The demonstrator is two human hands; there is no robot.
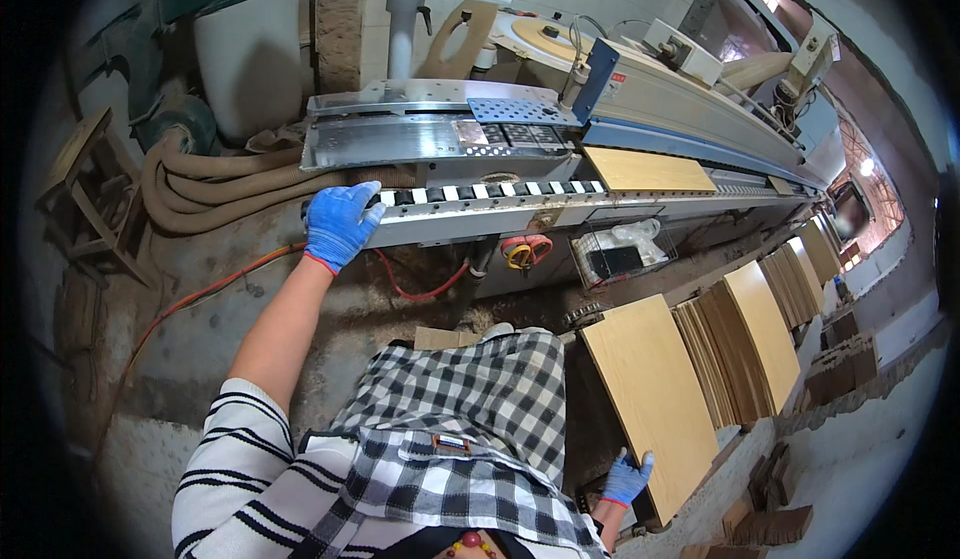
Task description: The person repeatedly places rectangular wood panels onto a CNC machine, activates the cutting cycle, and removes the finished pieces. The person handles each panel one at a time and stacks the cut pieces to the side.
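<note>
Right hand (627,479) at near edge of tan board (655,399); finger closure unclear. Slack hold could let the board slide. Left hand (342,224) part-curled over track (480,195) end, no board in it; pinch risk if track moves. Second board (650,171) on track, well right of left hand.

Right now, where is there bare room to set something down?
Bare: the roller rail between the left hand and the flat wooden panel; grey floor between the orange hose and left forearm. Crowded: the right side, where stacked panels stand beyond the right hand.
</note>
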